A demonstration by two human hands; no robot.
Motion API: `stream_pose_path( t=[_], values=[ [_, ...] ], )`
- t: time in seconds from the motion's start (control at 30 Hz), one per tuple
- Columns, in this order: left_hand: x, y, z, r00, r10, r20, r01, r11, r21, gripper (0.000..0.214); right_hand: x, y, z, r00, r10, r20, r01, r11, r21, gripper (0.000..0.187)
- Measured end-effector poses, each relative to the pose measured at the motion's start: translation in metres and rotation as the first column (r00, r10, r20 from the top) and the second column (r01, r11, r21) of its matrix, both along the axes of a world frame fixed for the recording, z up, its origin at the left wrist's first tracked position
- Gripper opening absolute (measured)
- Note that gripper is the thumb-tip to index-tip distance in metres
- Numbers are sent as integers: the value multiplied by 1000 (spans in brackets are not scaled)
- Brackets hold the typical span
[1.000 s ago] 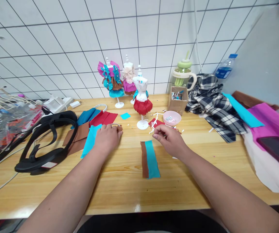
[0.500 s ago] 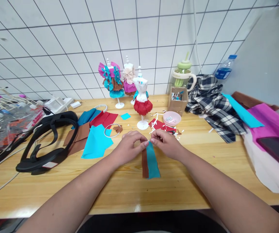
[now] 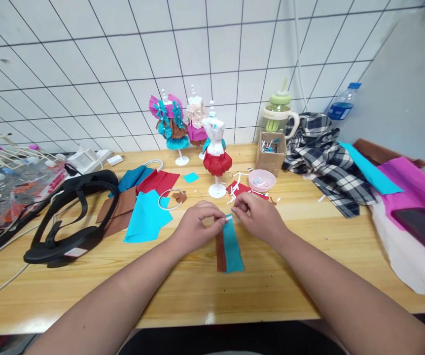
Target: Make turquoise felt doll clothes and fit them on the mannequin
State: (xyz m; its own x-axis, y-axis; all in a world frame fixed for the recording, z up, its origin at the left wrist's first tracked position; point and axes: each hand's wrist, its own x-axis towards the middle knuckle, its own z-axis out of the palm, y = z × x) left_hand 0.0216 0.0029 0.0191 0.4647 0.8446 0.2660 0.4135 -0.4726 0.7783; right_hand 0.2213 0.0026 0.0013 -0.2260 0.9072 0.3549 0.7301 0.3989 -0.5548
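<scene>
A teal crepe-paper strip (image 3: 233, 249) lies on the table, overlapping a brown strip (image 3: 221, 254) on its left. My left hand (image 3: 197, 226) pinches the far end of the strips between thumb and fingertips. On the teal strip's far end sits a small white piece (image 3: 229, 217), which looks like tape. Just right of that end is my right hand (image 3: 260, 217), its thumb and fingers pressed together, slightly apart from the paper. Whatever those fingers hold is too small to make out. Beyond the hands stands a white mini dress form (image 3: 214, 130) in a puffy red paper skirt (image 3: 217, 164).
A pink bowl (image 3: 262, 180) and a cardboard box (image 3: 270, 155) stand behind my right hand, near white scraps on red paper (image 3: 234, 188). Bright blue paper (image 3: 144, 219) and a black headset (image 3: 72, 246) lie left. Plaid cloth (image 3: 323, 158) is at right.
My right hand has drawn a little away from the strip's far end, uncovering the white piece there. My left hand keeps its pinch and the strips have stayed in place.
</scene>
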Motion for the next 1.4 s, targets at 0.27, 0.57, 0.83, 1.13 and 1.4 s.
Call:
stream_pose_path(
  t=[0.27,0.57,0.83,1.13,1.4],
  values=[
    [-3,9,-13,980,82,180,-24,953,-303,22,-3,-9,4,991,82,106,-115,926,359,19],
    [3,4,-14,981,107,164,-60,962,-267,18,-3,-10,2,974,83,210,-146,941,305,23],
    [5,-2,-11,979,173,-107,-159,978,132,8,-11,-14,6,998,62,-19,-59,989,136,11],
    [4,-2,-12,971,225,-80,-201,950,239,10,-24,-13,-1,937,-22,-349,-3,998,-70,10],
    [2,0,-12,971,238,31,-239,948,209,9,-24,-15,1,907,61,-417,-102,992,-77,13]
  ],
)
